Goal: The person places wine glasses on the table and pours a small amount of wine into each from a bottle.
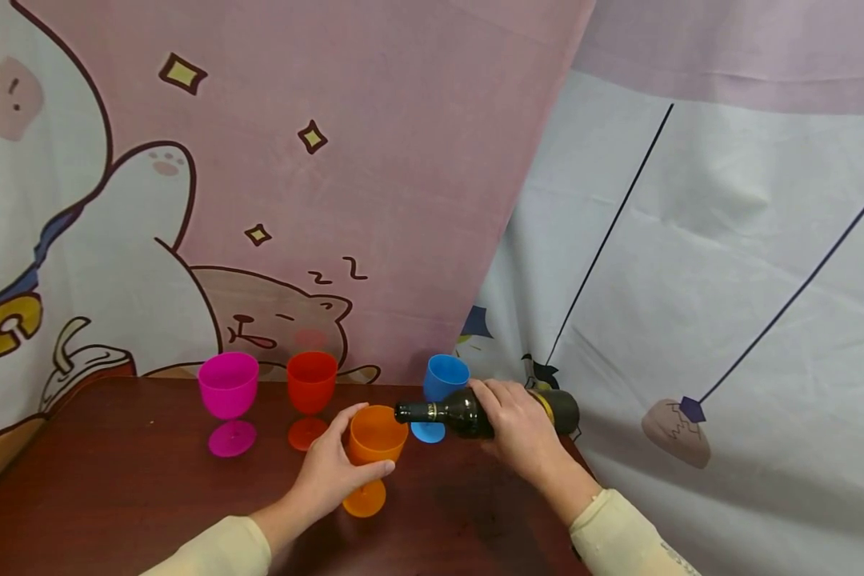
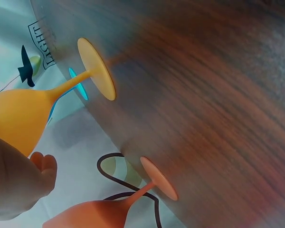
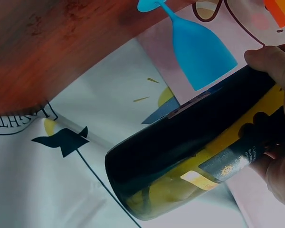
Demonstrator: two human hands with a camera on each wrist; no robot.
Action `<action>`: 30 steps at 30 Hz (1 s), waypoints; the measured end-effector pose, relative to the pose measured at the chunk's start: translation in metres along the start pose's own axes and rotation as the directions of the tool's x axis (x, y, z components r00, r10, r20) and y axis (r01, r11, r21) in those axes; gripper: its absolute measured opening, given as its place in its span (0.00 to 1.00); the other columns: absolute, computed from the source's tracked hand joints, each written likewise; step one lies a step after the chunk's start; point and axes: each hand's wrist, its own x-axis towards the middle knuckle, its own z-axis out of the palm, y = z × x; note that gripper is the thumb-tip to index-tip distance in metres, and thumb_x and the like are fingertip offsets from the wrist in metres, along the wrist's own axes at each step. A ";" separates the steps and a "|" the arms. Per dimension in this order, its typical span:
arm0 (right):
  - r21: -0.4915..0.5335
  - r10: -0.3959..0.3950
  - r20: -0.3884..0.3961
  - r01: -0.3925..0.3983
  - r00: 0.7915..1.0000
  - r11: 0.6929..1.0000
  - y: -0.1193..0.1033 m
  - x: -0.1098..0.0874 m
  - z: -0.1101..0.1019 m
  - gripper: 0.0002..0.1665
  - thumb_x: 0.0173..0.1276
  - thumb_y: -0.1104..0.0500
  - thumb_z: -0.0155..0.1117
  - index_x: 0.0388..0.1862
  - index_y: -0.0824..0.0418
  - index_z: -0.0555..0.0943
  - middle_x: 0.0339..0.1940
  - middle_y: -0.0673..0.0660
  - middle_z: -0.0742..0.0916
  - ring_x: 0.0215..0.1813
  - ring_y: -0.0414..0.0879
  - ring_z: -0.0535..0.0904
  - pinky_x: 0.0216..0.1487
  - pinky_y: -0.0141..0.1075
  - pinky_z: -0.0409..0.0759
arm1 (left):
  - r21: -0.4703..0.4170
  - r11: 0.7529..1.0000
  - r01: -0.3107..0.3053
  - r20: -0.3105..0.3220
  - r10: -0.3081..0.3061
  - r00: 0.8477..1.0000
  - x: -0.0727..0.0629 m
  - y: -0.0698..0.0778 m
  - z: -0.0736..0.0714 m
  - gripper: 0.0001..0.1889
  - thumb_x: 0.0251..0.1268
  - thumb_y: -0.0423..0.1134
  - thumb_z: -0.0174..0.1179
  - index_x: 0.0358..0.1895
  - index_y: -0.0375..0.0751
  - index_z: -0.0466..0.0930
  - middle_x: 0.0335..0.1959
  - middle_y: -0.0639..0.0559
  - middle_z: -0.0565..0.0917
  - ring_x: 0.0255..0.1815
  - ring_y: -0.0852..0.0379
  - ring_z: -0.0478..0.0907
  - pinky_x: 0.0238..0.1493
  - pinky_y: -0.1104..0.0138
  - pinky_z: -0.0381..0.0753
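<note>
My left hand (image 1: 331, 468) holds an orange goblet (image 1: 377, 436) by its bowl, thumb on the near side and fingers around the far left. Gripped around its body in my right hand (image 1: 522, 424) is a dark wine bottle (image 1: 464, 414), lying nearly level with its neck pointing left. The bottle's mouth is over the right part of the goblet's rim. No stream of liquid shows. In the right wrist view the bottle's base (image 3: 133, 190) and yellow-and-black label (image 3: 228, 161) are visible. Whether the goblet's foot (image 2: 97, 69) touches the table cannot be told.
A magenta goblet (image 1: 229, 388) and a red goblet (image 1: 312, 384) stand upright at the back left of the dark brown wooden table (image 1: 151, 496). Behind the bottle stands a blue goblet (image 1: 446, 372), partly hidden. A printed cloth (image 1: 403, 160) hangs behind the table and on its right.
</note>
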 end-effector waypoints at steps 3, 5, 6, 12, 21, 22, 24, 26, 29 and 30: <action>-0.011 -0.018 -0.004 0.018 1.000 1.000 0.000 0.002 -0.002 0.59 0.29 0.56 0.97 0.66 0.62 0.80 0.52 0.58 0.89 0.53 0.55 0.87 0.59 0.50 0.88 | -0.001 1.000 -0.011 -0.001 0.011 1.000 -0.001 0.000 0.000 0.51 0.47 0.50 0.87 0.77 0.56 0.69 0.61 0.51 0.86 0.58 0.51 0.85 0.63 0.48 0.88; -0.011 -0.028 -0.005 0.028 1.000 1.000 0.001 0.003 -0.003 0.59 0.29 0.57 0.97 0.66 0.63 0.80 0.52 0.58 0.89 0.53 0.55 0.87 0.59 0.50 0.88 | -0.006 1.000 -0.017 0.001 0.017 1.000 -0.001 0.001 0.000 0.51 0.47 0.50 0.87 0.77 0.55 0.69 0.61 0.51 0.86 0.57 0.51 0.85 0.62 0.49 0.88; -0.011 -0.032 -0.007 0.032 0.999 0.999 0.001 0.004 -0.004 0.59 0.28 0.57 0.97 0.65 0.63 0.80 0.52 0.58 0.89 0.52 0.55 0.87 0.59 0.50 0.88 | -0.009 1.000 -0.019 0.001 0.019 1.000 -0.001 0.001 0.000 0.51 0.47 0.50 0.87 0.77 0.55 0.69 0.61 0.50 0.86 0.57 0.52 0.85 0.61 0.49 0.89; -0.028 -0.044 -0.007 0.044 0.999 0.999 0.001 0.006 -0.005 0.59 0.28 0.57 0.97 0.65 0.63 0.80 0.51 0.58 0.89 0.52 0.55 0.87 0.59 0.50 0.88 | -0.015 1.000 -0.016 0.004 0.016 1.000 -0.002 0.001 0.000 0.51 0.47 0.50 0.87 0.77 0.56 0.69 0.60 0.51 0.86 0.56 0.52 0.85 0.60 0.50 0.89; -0.025 -0.035 0.019 0.035 0.999 0.999 0.000 0.007 -0.009 0.61 0.27 0.56 0.99 0.66 0.63 0.79 0.52 0.59 0.89 0.53 0.56 0.87 0.61 0.52 0.87 | -0.013 1.000 -0.015 0.005 0.015 1.000 -0.001 0.001 0.001 0.51 0.47 0.50 0.87 0.77 0.55 0.69 0.60 0.51 0.86 0.56 0.53 0.85 0.61 0.51 0.89; -0.024 -0.034 0.020 0.034 0.999 0.999 0.000 0.007 -0.009 0.61 0.27 0.56 0.99 0.66 0.63 0.79 0.52 0.59 0.89 0.53 0.56 0.87 0.61 0.52 0.87 | -0.013 1.000 -0.017 0.005 0.017 1.000 -0.001 0.001 0.001 0.51 0.47 0.50 0.87 0.77 0.55 0.69 0.60 0.51 0.86 0.56 0.53 0.85 0.61 0.51 0.89; -0.030 -0.035 0.022 0.036 0.999 0.999 0.000 0.008 -0.010 0.61 0.28 0.55 0.99 0.66 0.63 0.79 0.52 0.59 0.89 0.53 0.56 0.87 0.61 0.52 0.87 | -0.015 1.000 -0.020 0.005 0.020 1.000 -0.001 0.000 0.001 0.51 0.47 0.50 0.87 0.77 0.54 0.69 0.60 0.50 0.86 0.56 0.53 0.85 0.60 0.51 0.89; -0.038 -0.039 0.023 0.039 0.999 0.998 0.000 0.008 -0.010 0.61 0.28 0.55 0.99 0.66 0.63 0.79 0.52 0.59 0.89 0.53 0.56 0.87 0.61 0.52 0.87 | -0.020 1.000 -0.022 0.006 0.022 1.000 -0.001 0.000 0.001 0.51 0.47 0.49 0.87 0.77 0.53 0.69 0.60 0.50 0.86 0.56 0.53 0.85 0.61 0.51 0.89; -0.047 -0.044 0.021 0.045 0.999 0.998 0.000 0.008 -0.010 0.61 0.29 0.54 0.99 0.66 0.63 0.79 0.52 0.59 0.89 0.54 0.56 0.87 0.60 0.52 0.88 | -0.025 0.999 -0.021 0.007 0.021 1.000 -0.001 0.000 0.001 0.51 0.47 0.49 0.87 0.77 0.54 0.69 0.61 0.50 0.86 0.56 0.52 0.85 0.61 0.51 0.89; -0.047 -0.045 0.020 0.046 0.999 0.998 0.000 0.008 -0.010 0.61 0.29 0.54 0.99 0.66 0.63 0.79 0.52 0.59 0.89 0.54 0.56 0.87 0.60 0.52 0.88 | -0.026 0.999 -0.021 0.008 0.021 1.000 -0.001 0.000 0.001 0.51 0.47 0.49 0.87 0.78 0.53 0.69 0.61 0.50 0.86 0.57 0.52 0.85 0.61 0.51 0.89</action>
